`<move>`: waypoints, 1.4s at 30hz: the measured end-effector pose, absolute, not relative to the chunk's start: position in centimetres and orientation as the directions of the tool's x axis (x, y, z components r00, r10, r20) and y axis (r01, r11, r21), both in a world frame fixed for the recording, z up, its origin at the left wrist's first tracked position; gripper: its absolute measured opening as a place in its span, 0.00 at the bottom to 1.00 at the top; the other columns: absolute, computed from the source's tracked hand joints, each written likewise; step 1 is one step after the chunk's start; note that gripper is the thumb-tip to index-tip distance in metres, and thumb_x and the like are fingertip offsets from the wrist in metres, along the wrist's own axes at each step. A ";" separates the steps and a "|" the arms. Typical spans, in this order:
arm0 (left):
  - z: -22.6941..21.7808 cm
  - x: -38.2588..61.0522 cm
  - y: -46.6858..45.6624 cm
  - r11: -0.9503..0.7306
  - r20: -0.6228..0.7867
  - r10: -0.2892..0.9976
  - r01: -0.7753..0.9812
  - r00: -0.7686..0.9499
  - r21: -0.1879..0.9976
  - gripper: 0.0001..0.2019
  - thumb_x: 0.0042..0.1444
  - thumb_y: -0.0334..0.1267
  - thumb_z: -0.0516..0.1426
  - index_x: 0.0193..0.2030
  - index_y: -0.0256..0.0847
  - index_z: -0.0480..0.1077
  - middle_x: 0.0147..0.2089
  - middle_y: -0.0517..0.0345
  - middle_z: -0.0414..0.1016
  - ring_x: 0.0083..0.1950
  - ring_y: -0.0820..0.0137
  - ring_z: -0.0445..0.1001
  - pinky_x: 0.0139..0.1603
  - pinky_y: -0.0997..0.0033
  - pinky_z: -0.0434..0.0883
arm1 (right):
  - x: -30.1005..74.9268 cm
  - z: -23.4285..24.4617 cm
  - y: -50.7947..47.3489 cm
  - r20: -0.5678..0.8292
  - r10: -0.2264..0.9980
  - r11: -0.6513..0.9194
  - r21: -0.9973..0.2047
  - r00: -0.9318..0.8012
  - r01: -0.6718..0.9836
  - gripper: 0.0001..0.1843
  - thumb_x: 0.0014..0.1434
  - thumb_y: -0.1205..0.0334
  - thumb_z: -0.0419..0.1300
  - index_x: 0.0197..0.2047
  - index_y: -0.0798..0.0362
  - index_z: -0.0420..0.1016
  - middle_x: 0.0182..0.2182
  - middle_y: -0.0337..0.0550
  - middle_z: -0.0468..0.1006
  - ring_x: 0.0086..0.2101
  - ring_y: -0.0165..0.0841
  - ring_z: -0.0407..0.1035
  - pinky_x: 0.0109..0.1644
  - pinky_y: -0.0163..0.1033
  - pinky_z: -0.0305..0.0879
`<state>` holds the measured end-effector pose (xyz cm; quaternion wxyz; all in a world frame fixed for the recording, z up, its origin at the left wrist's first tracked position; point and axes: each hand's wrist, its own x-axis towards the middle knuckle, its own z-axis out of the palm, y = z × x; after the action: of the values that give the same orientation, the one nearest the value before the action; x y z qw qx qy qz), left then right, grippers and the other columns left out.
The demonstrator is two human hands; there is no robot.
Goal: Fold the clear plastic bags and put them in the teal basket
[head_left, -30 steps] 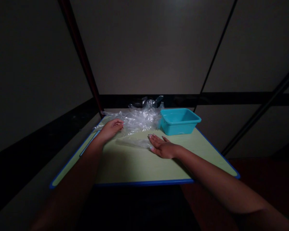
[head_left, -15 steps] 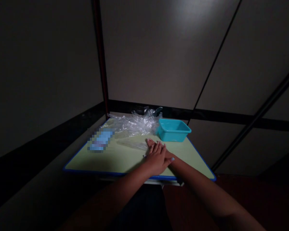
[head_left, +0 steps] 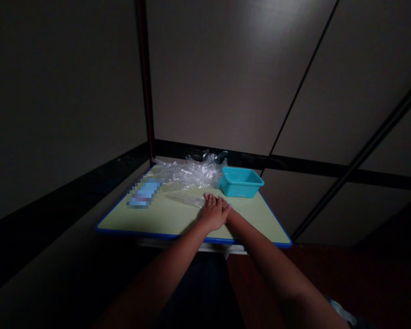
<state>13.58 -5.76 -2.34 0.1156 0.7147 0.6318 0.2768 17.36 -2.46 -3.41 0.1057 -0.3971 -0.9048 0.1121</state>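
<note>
My left hand (head_left: 213, 215) lies over my right hand (head_left: 226, 205), its fingers stretched forward and its thumb out to the right. Beneath it, my right hand seems to rest flat on the table (head_left: 140, 224); its fingers are mostly covered, with only a little showing past the left fingers. A flat strip of clear plastic (head_left: 183, 198) reaches from the left up to my fingers. Whether a fingertip presses on its end is hard to see.
A crumpled heap of clear plastic bags (head_left: 195, 173) lies along the table's back. Right of it stands a turquoise basin (head_left: 243, 188). A blurred light-blue object (head_left: 144, 194) lies at left. Dark panelled walls (head_left: 208, 82) rise behind and left of the blue-edged table.
My left hand has shifted forward over the right hand, covering more of it. The view has moved slightly, so the table and basin appear a little further left and higher.
</note>
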 end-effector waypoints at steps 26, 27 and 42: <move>-3.7 6.0 -11.0 0.188 0.227 0.916 0.853 -0.332 0.488 0.38 0.51 0.60 0.48 0.60 0.31 0.61 0.65 0.30 0.51 0.68 0.43 0.37 0.62 0.42 0.26 | 21.5 -1.8 -0.2 -0.055 0.605 0.783 -0.140 -0.794 0.606 0.47 0.57 0.36 0.43 0.68 0.57 0.29 0.66 0.49 0.34 0.65 0.38 0.30 0.64 0.53 0.30; -4.0 5.1 -11.1 0.179 0.254 0.897 0.821 -0.363 0.542 0.37 0.50 0.59 0.50 0.59 0.31 0.62 0.65 0.30 0.51 0.68 0.43 0.36 0.62 0.42 0.25 | 21.5 -1.9 -0.1 -0.052 0.605 0.782 -0.148 -0.795 0.605 0.48 0.57 0.35 0.42 0.68 0.57 0.29 0.66 0.49 0.34 0.65 0.38 0.30 0.64 0.53 0.30; -1.6 9.2 -12.0 -0.169 0.176 0.980 0.865 0.095 0.473 0.29 0.60 0.55 0.40 0.63 0.42 0.56 0.67 0.44 0.50 0.69 0.58 0.46 0.64 0.45 0.43 | 21.6 -2.0 0.2 -0.063 0.597 0.784 -0.169 -0.800 0.598 0.45 0.57 0.41 0.45 0.68 0.57 0.32 0.66 0.47 0.35 0.65 0.38 0.32 0.64 0.55 0.31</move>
<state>9.24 -12.05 -1.55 0.1254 0.7293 0.6322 0.2295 21.64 0.18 -2.01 -0.0031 -0.3163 -0.9443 0.0905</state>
